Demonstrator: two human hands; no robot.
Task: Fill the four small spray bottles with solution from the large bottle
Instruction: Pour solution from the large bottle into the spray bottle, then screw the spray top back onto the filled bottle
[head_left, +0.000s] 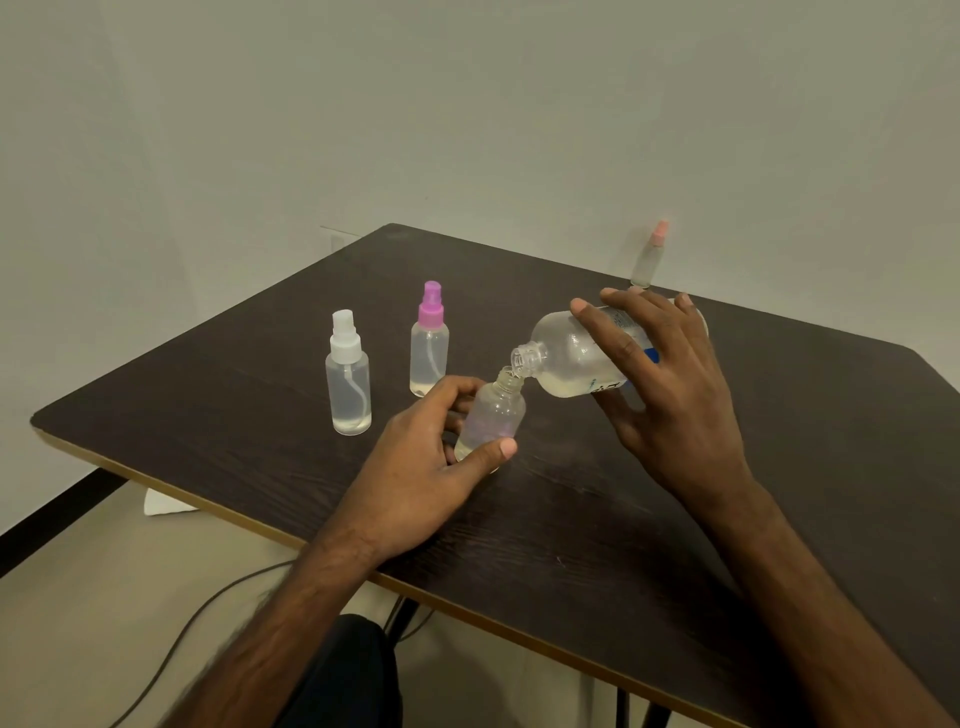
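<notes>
Head | left hand (415, 483): uncapped bottle (493, 415) | right hand (675, 405): large bottle (569, 358) | label (610, 385) unreadable

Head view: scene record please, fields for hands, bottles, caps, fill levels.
left hand: grips uncapped small bottle near its base
right hand: holds large bottle tilted, mouth at the small bottle's neck
large bottle: uncapped, liquid pooled low
white-capped spray bottle: upright, little liquid at bottom
purple-capped spray bottle: upright, little liquid at bottom
peach-capped spray bottle: far edge of table, level unclear
</notes>
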